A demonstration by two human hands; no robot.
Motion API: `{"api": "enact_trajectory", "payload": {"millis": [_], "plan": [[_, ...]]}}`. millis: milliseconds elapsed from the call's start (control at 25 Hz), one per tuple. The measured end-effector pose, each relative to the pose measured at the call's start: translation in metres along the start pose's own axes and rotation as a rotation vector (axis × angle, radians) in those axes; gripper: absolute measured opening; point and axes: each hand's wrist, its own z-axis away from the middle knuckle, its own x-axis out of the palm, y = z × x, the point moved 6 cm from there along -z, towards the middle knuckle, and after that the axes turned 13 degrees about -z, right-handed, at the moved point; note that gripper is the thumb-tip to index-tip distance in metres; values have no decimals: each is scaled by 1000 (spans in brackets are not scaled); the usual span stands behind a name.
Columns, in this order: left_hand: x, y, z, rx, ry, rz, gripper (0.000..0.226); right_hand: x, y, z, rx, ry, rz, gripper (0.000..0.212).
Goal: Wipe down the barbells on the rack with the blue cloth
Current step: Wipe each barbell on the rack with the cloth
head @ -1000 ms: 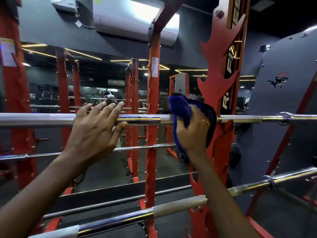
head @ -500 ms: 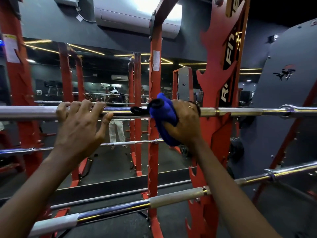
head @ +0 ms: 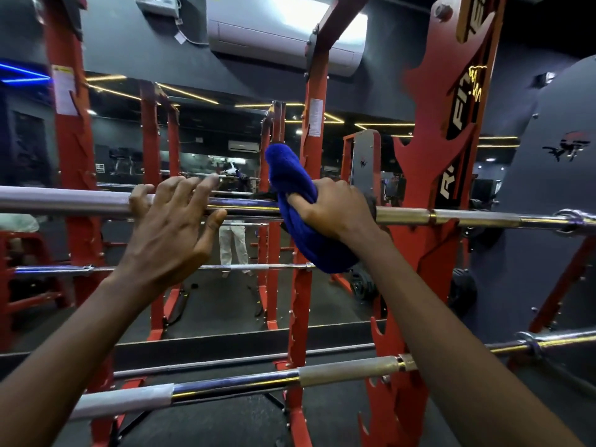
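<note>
A chrome upper barbell [head: 467,217] runs across the view at chest height on the red rack [head: 429,175]. My right hand [head: 335,208] clutches the blue cloth [head: 300,201], which is wrapped around this bar near its middle, one end sticking up and the other hanging below. My left hand [head: 171,227] rests on the same bar to the left of the cloth, fingers draped over the top and thumb under it. A lower barbell [head: 245,382] lies on the rack below my forearms.
A red rack upright [head: 306,253] stands just behind the cloth. A mirror [head: 200,150] behind the rack reflects more red posts and a standing person. A dark grey panel [head: 548,188] fills the right side. An air conditioner [head: 283,30] hangs overhead.
My right hand has slid the cloth left along the upper bar, away from the right rack post. My left hand closed over the bar, then loosened its fingers.
</note>
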Motion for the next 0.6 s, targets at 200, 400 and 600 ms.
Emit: {"api": "enact_trajectory", "payload": {"millis": [200, 400, 600], "plan": [[-11, -22, 2, -71, 1, -20, 48, 42, -44, 26, -451, 175, 116, 42], [-16, -74, 25, -63, 8, -96, 47, 26, 3, 31, -476, 344, 84, 38], [-13, -83, 33, -125, 42, -62, 44, 73, 16, 76, 27, 918, -575, 65]]}}
